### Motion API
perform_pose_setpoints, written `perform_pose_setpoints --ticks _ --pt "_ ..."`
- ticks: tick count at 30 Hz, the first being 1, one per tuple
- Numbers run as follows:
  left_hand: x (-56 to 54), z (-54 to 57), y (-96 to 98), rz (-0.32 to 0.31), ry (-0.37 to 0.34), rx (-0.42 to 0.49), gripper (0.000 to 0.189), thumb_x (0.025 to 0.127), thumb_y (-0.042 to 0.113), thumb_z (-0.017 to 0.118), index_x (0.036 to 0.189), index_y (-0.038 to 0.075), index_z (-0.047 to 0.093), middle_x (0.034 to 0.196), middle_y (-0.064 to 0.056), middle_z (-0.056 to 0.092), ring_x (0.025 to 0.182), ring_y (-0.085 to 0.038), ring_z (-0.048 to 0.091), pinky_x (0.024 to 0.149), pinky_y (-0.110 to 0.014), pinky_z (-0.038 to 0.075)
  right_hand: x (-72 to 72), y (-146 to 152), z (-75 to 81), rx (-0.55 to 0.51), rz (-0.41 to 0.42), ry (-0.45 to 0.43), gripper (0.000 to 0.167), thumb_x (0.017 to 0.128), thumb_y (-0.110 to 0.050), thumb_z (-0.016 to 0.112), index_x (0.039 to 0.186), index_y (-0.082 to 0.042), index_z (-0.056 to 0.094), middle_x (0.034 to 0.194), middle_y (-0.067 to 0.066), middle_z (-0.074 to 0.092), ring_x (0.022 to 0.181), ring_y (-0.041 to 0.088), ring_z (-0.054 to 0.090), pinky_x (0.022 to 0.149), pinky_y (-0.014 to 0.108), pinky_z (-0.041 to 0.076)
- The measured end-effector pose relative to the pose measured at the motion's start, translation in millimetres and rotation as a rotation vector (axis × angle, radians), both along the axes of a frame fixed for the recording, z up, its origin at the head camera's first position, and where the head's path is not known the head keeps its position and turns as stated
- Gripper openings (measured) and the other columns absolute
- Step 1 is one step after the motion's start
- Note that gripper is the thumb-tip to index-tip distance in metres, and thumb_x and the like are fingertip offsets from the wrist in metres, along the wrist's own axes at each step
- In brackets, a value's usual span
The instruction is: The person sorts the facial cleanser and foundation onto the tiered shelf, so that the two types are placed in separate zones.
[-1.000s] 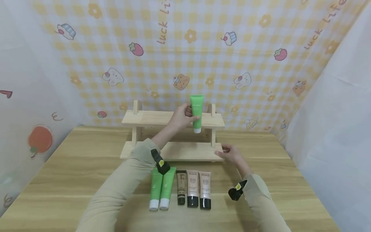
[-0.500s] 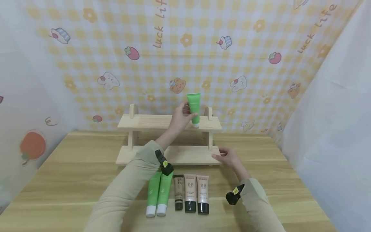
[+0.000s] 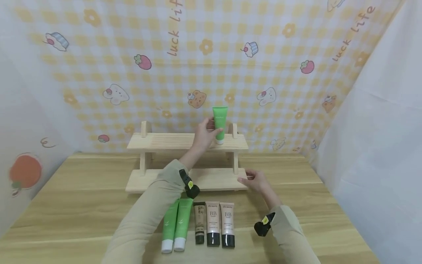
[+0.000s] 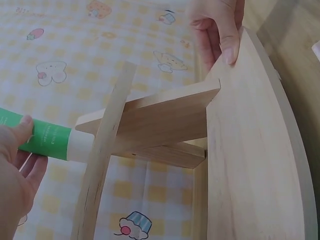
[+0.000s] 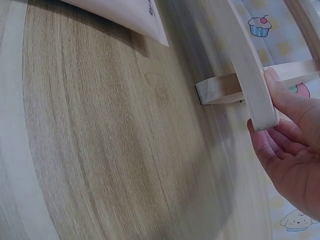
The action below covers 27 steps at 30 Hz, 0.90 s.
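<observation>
My left hand (image 3: 203,136) grips a green tube (image 3: 219,123) with its white cap down, at the right part of the upper board of a two-tier wooden shelf (image 3: 158,141). In the left wrist view, the tube's white cap (image 4: 80,146) is right at the upper board, thumb on one side and fingers on the other. My right hand (image 3: 258,181) pinches the right end of the lower board (image 5: 262,112), thumb on top and fingers underneath in the right wrist view.
In front of the shelf lie two green tubes (image 3: 183,220), partly behind the left sleeve, a small brown tube (image 3: 199,222) and two beige BB tubes (image 3: 213,220) with black caps. A checked cloth (image 3: 204,73) hangs behind the wooden table (image 3: 290,190).
The green tube has come down onto the upper board's level, its cap now over the board instead of in front of it. The right hand keeps its hold. The head view shifts slightly.
</observation>
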State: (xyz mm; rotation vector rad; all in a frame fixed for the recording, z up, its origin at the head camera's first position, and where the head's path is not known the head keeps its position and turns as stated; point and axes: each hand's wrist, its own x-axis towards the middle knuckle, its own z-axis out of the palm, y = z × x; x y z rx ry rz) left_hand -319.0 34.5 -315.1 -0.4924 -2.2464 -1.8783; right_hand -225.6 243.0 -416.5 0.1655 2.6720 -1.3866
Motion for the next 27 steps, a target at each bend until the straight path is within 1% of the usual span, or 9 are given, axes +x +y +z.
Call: perform_pose_setpoints --ticks 3,8,13,16,19,24,27 --pt "-1.8 0.2 0.8 0.0 0.004 -0.013 0.046 0.081 0.01 0.067 0.123 0.002 0.05 0.111 -0.015 0.061 0.102 -0.026 0.06 0.089 -0.029 0.052 -1.3 -1.4 -0.4 -0.008 -0.013 -0.009 0.062 0.082 -0.028 0.068 0.13 0.003 0.045 0.126 0.024 0.053 0.112 0.036 0.055 0.089 0.038 0.052" --pt "-4.5 -0.3 2.9 -0.003 0.009 -0.027 0.047 0.081 0.013 0.068 0.123 0.003 0.051 0.112 -0.014 0.06 0.102 -0.024 0.059 0.09 -0.028 0.051 -2.0 -1.6 0.5 -0.024 -0.001 -0.005 0.058 0.083 -0.025 0.066 0.129 0.004 0.046 0.125 0.025 0.053 0.111 0.036 0.056 0.087 0.038 0.053" --pt "-5.1 -2.1 5.1 -0.009 -0.002 -0.044 0.047 0.081 0.015 0.068 0.123 0.003 0.051 0.115 -0.013 0.059 0.104 -0.024 0.058 0.091 -0.027 0.051 -4.1 -1.0 -1.2 -0.031 -0.001 -0.007 0.058 0.082 -0.025 0.067 0.128 0.004 0.047 0.124 0.025 0.054 0.109 0.035 0.057 0.086 0.036 0.054" --pt "-5.1 -2.5 6.3 -0.006 -0.007 -0.054 0.048 0.081 0.016 0.067 0.124 0.004 0.05 0.116 -0.013 0.059 0.105 -0.023 0.058 0.092 -0.027 0.05 -4.5 -1.0 -0.4 -0.03 0.0 -0.018 0.059 0.082 -0.027 0.067 0.129 0.002 0.046 0.126 0.024 0.053 0.11 0.035 0.056 0.088 0.037 0.053" --pt "-5.4 -3.3 6.9 -0.007 0.003 -0.054 0.047 0.082 0.016 0.067 0.124 0.003 0.05 0.115 -0.013 0.059 0.105 -0.023 0.058 0.092 -0.028 0.05 -4.6 -0.7 0.4 -0.026 -0.004 -0.033 0.061 0.082 -0.029 0.067 0.131 0.0 0.045 0.127 0.022 0.053 0.112 0.034 0.055 0.089 0.037 0.052" --pt "-3.5 -3.9 6.1 -0.015 0.013 -0.054 0.045 0.082 0.015 0.067 0.122 0.002 0.051 0.114 -0.014 0.059 0.105 -0.024 0.058 0.092 -0.029 0.05 -4.6 -0.2 1.4 -0.015 0.001 -0.033 0.061 0.082 -0.029 0.067 0.131 0.001 0.045 0.128 0.023 0.052 0.112 0.035 0.055 0.09 0.038 0.052" --pt "-2.1 -5.0 4.3 -0.024 -0.001 -0.067 0.045 0.081 0.014 0.068 0.121 0.001 0.051 0.115 -0.014 0.059 0.106 -0.025 0.057 0.092 -0.028 0.05 -4.2 0.3 0.7 -0.01 0.008 -0.031 0.062 0.082 -0.03 0.067 0.131 0.001 0.044 0.128 0.023 0.052 0.112 0.035 0.055 0.089 0.038 0.052"
